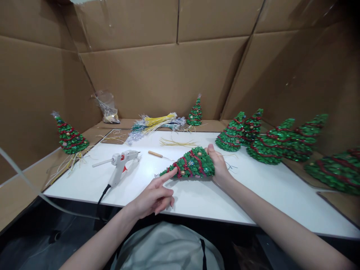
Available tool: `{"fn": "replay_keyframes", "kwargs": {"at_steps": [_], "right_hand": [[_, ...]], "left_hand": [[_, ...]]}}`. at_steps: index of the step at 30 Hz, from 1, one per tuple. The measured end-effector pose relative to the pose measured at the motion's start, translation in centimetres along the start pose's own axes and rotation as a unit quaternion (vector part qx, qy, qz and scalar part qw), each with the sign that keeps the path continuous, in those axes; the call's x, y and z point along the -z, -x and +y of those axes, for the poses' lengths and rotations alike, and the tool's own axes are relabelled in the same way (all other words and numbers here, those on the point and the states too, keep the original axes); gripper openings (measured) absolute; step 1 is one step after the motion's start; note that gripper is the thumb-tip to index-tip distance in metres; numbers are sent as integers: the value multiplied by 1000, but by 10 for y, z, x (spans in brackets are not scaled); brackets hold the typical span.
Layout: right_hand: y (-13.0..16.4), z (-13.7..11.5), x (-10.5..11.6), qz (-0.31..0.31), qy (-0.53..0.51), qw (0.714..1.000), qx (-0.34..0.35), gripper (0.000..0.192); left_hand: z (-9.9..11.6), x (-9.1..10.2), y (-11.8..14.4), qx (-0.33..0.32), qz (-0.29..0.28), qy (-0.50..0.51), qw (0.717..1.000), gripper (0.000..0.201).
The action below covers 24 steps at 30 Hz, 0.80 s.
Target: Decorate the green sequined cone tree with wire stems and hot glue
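A small green sequined Christmas tree (194,163) with red garland and gold beads lies on its side on the white table (197,198), tip pointing left. My right hand (221,167) grips its wide base. My left hand (154,197) touches the tree near its tip with the index finger stretched out, the other fingers curled and holding nothing. A white glue gun (119,165) lies to the left of my left hand, its black cord running off the front edge.
Finished trees stand at the left (69,135) and back (195,112); several lie stacked at the right (270,140). Bundles of yellow and silver wire stems (153,123), loose straw strands (177,142), a wooden-handled awl (156,154) and a plastic bag (108,108) lie behind. Cardboard walls surround the table.
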State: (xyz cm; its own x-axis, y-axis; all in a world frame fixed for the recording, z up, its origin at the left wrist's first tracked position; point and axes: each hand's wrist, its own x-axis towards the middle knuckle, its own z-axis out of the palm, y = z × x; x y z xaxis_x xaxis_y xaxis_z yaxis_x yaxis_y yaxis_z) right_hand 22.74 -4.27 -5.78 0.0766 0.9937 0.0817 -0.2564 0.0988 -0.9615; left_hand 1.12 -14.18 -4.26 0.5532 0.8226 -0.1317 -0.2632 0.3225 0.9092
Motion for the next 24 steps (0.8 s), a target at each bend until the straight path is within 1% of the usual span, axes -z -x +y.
{"fn": "replay_keyframes", "kwargs": {"at_steps": [4, 11, 15, 24], "right_hand": [[0, 0, 0, -3, 2, 1000, -4, 49], [0, 0, 0, 4, 4, 1000, 6, 50], [0, -1, -1, 4, -9, 1000, -3, 50], [0, -2, 0, 5, 5, 1000, -10, 50]], "left_hand": [[1, 0, 0, 3, 4, -5, 1000, 68], [1, -1, 1, -2, -8, -7, 1000, 69], [0, -1, 1, 1, -13, -11, 1000, 71], [-1, -3, 0, -14, -17, -2, 1000, 69]]}}
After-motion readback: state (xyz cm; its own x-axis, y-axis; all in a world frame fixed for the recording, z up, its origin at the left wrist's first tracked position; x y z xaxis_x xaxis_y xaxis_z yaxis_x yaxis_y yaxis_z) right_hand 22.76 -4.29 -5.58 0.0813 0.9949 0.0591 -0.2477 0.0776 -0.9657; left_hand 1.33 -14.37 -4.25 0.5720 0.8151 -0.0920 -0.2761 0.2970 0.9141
